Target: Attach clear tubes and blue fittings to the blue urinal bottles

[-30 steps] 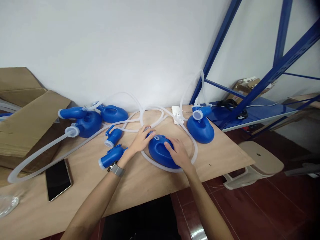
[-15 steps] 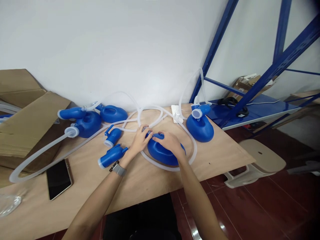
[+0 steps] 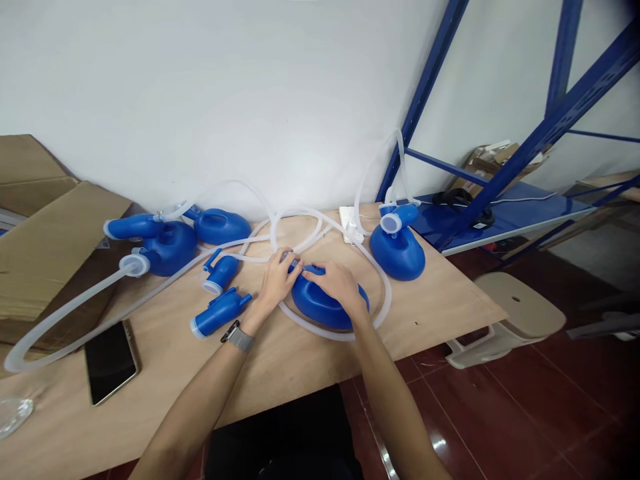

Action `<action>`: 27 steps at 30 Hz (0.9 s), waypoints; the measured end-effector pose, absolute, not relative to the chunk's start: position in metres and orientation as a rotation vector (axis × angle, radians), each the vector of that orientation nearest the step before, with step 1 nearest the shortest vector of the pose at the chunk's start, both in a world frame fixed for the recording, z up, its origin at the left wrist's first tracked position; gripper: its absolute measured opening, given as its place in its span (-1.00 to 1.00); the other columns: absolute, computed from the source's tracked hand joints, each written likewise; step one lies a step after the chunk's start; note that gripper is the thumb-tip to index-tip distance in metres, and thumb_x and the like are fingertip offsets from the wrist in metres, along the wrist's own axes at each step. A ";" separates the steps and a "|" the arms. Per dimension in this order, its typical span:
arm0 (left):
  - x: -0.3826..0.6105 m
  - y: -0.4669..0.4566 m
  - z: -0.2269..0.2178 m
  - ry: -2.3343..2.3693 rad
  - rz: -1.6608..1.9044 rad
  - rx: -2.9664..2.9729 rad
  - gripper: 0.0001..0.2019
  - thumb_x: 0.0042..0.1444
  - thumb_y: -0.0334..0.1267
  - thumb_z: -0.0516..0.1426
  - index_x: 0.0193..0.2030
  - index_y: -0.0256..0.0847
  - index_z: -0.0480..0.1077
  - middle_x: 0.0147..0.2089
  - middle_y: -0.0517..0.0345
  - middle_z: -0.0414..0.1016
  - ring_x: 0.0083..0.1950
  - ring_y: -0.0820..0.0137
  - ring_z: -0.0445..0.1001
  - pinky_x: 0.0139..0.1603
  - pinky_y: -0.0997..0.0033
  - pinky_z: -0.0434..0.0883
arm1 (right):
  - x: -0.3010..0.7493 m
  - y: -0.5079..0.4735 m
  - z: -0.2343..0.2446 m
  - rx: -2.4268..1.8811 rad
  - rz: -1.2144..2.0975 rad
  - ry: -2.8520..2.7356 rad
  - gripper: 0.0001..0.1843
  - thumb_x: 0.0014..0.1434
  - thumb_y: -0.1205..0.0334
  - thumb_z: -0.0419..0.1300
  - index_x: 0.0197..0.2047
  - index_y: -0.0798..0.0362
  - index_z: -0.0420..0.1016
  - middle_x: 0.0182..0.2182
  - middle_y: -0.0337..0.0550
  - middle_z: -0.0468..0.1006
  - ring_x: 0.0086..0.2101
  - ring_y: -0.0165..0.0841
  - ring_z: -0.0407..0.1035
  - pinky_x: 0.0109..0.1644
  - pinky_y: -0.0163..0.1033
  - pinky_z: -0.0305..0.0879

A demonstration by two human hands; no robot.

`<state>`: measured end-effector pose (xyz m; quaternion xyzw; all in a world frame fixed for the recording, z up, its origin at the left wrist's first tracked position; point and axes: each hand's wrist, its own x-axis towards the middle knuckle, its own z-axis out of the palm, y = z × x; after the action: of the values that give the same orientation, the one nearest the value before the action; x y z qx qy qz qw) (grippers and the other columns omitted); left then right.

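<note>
Both my hands are on a blue plastic bottle point(image 3: 320, 308) lying low on the plywood table point(image 3: 150, 353), inside a loop of translucent silicone tubing point(image 3: 330, 332). My left hand point(image 3: 277, 283) pinches the bottle's narrow neck end, and my fingers hide the neck's fitting. My right hand point(image 3: 337, 283) curls over the bottle's top. A short blue connector piece point(image 3: 220, 312) lies left of my left wrist, with a second one point(image 3: 221, 273) just behind it. A watch point(image 3: 239, 340) sits on my left wrist.
Further blue bottles point(image 3: 395, 252) point(image 3: 217, 227) point(image 3: 173, 248) with tubing stand on the table. A white power strip point(image 3: 350, 223) and a smartphone point(image 3: 110, 363) also lie there. Cardboard point(image 3: 45, 253) overlaps the left end. A blue steel rack point(image 3: 500, 217) and a stool point(image 3: 520, 310) stand right.
My right hand has moved from the bottle's right side onto its top, nearer my left hand. The bottle sits lower and flatter. The whole view has drifted slightly.
</note>
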<state>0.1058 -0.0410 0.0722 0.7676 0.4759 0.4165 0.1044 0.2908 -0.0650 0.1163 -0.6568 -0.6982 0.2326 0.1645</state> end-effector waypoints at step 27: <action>-0.045 -0.141 0.030 1.979 0.930 2.278 -0.38 0.27 0.07 0.20 0.41 -0.06 0.28 0.43 -0.20 0.26 0.48 -0.18 0.16 0.42 -0.32 0.22 | 0.316 -0.044 0.110 -1.672 0.800 -1.923 -0.41 0.40 -0.22 0.07 0.22 0.02 0.56 0.05 0.02 0.67 -0.02 -0.12 0.57 0.12 -0.11 0.42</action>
<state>-0.0452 -0.1406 0.0303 0.7213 0.6268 0.2946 -0.0080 0.3164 -0.0444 0.1100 -0.6088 -0.7001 0.2912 0.2334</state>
